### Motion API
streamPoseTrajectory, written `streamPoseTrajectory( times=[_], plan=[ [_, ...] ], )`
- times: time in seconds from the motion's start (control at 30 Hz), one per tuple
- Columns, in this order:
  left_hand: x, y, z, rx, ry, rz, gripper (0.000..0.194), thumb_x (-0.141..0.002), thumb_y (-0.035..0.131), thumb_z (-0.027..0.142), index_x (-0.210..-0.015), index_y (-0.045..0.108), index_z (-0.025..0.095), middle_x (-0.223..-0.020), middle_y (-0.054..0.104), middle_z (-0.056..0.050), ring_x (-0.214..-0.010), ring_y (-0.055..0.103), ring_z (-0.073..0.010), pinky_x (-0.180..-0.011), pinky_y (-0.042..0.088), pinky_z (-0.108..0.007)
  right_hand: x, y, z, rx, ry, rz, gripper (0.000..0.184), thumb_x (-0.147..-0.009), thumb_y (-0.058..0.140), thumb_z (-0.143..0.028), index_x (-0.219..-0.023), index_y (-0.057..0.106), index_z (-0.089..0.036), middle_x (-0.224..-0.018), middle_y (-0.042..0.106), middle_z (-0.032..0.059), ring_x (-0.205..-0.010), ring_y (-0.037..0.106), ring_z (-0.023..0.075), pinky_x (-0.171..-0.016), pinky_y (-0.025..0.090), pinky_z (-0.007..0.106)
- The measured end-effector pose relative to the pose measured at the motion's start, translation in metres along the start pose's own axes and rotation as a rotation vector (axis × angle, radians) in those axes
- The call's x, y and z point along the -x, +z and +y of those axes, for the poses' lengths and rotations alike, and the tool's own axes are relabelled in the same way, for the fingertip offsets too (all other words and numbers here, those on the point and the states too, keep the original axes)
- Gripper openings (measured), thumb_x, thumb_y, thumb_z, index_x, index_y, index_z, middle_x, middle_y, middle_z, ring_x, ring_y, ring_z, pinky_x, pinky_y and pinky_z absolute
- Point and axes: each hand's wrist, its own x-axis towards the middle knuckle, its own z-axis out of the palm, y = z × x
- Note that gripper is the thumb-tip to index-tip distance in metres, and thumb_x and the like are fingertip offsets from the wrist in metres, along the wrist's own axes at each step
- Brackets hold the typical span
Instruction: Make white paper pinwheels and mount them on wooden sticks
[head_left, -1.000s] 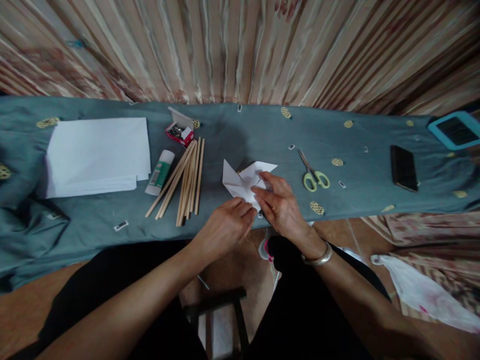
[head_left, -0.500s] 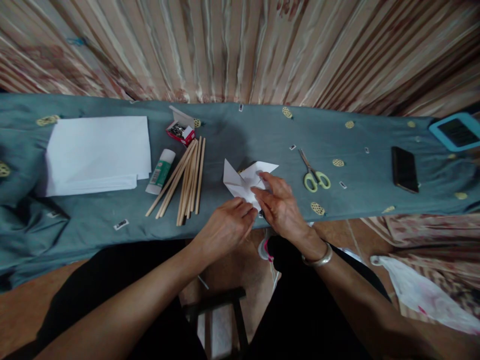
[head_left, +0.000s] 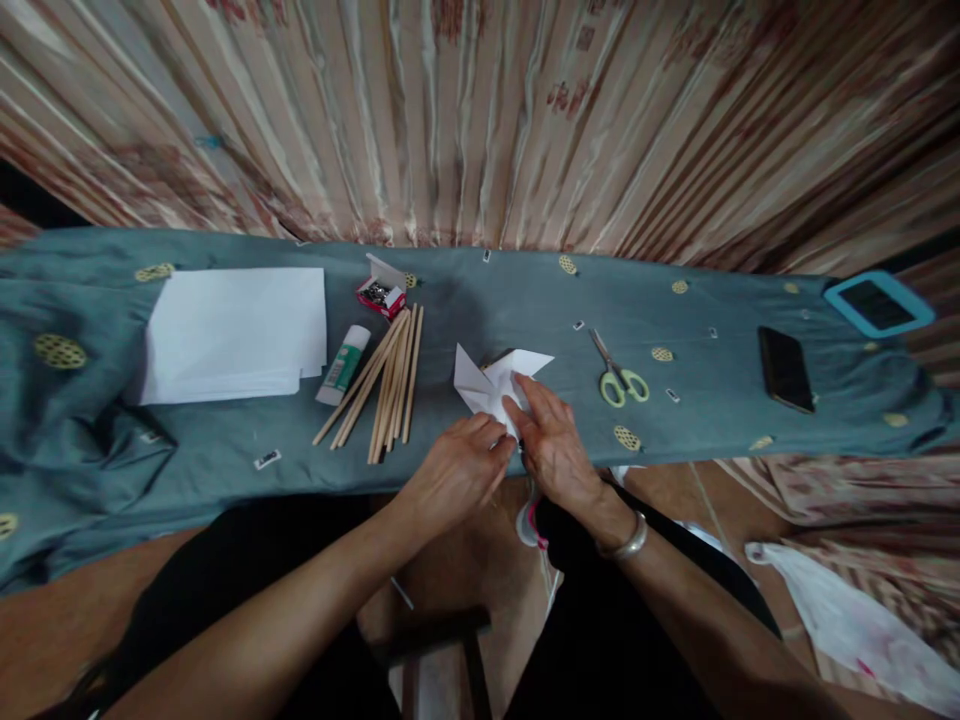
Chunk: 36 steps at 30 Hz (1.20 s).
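Observation:
A folded white paper pinwheel (head_left: 491,385) lies at the table's front edge, two pointed flaps standing up at its far side. My left hand (head_left: 461,462) pinches its near left edge, fingers curled together. Across its right part rests my right hand (head_left: 553,435), a bracelet on the wrist; thumb and forefinger press on the paper near its centre. The hands cover the near corner of the paper.
Left of the paper lie wooden sticks (head_left: 390,385), a glue stick (head_left: 343,365), an opened red box of small metal pins (head_left: 382,296) and white paper sheets (head_left: 232,335). To the right are green-handled scissors (head_left: 616,375), a black phone (head_left: 785,368) and a blue-framed tablet (head_left: 879,303).
The camera view has shifted, so the table sits lower in the picture. Both hands stay on the paper; my right fingers lie a little flatter and nearer over it.

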Motion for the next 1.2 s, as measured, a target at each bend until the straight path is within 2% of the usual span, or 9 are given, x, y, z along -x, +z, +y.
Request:
streamPoseTrajectory(
  times=[0.1, 0.2, 0.4, 0.57, 0.93, 1.2],
  plan=[
    [0.003, 0.0, 0.001, 0.001, 0.003, 0.017, 0.019, -0.089, 0.056, 0.015, -0.107, 0.062, 0.011, -0.103, 0.066, -0.01, -0.098, 0.06, -0.0254, -0.088, 0.053, -0.039, 0.001, -0.001, -0.002, 0.001, 0.012, -0.02, 0.043, -0.095, 0.037, -0.013, -0.137, 0.049, -0.019, -0.155, 0.036, 0.0147, -0.146, 0.027, 0.0281, -0.108, 0.039, 0.051],
    [0.005, -0.005, -0.004, 0.026, 0.003, 0.082, 0.021, -0.088, 0.057, 0.014, -0.108, 0.063, 0.012, -0.105, 0.067, -0.01, -0.1, 0.061, -0.0249, -0.089, 0.053, -0.039, 0.0, -0.003, -0.003, -0.007, 0.011, -0.048, 0.045, -0.095, 0.036, -0.013, -0.138, 0.047, -0.019, -0.157, 0.034, 0.0144, -0.149, 0.02, 0.0277, -0.108, 0.038, 0.052],
    [0.012, -0.033, -0.037, 0.114, -0.127, 0.401, 0.023, -0.091, 0.056, 0.022, -0.109, 0.067, 0.013, -0.106, 0.07, -0.01, -0.098, 0.064, -0.0246, -0.089, 0.054, -0.041, -0.006, -0.01, -0.006, 0.016, 0.024, -0.116, 0.044, -0.091, 0.037, -0.01, -0.131, 0.053, -0.015, -0.155, 0.036, 0.0172, -0.149, 0.018, 0.0299, -0.108, 0.036, 0.053],
    [0.022, -0.048, -0.049, 0.199, -0.207, 0.537, 0.027, -0.091, 0.054, 0.027, -0.109, 0.07, 0.013, -0.108, 0.071, -0.011, -0.101, 0.065, -0.0252, -0.091, 0.054, -0.042, -0.007, -0.012, -0.012, 0.063, 0.072, -0.171, 0.047, -0.087, 0.041, -0.007, -0.132, 0.053, -0.01, -0.153, 0.038, 0.0202, -0.149, 0.019, 0.0324, -0.107, 0.035, 0.053],
    [0.028, -0.046, -0.04, 0.27, -0.165, 0.562, 0.027, -0.091, 0.054, 0.029, -0.107, 0.071, 0.014, -0.104, 0.072, -0.009, -0.097, 0.065, -0.0238, -0.088, 0.054, -0.039, -0.003, -0.001, -0.02, 0.052, 0.184, -0.068, 0.051, -0.084, 0.039, -0.006, -0.132, 0.053, -0.019, -0.151, 0.042, 0.0142, -0.148, 0.022, 0.0304, -0.105, 0.037, 0.054],
    [0.012, -0.035, -0.027, 0.253, -0.131, 0.469, 0.021, -0.09, 0.057, 0.026, -0.1, 0.073, 0.017, -0.095, 0.072, -0.008, -0.093, 0.062, -0.0248, -0.085, 0.05, -0.043, -0.004, 0.002, -0.015, -0.007, 0.199, -0.029, 0.048, -0.087, 0.039, -0.007, -0.13, 0.055, -0.022, -0.151, 0.042, 0.0098, -0.149, 0.018, 0.028, -0.109, 0.033, 0.053]
  ],
)
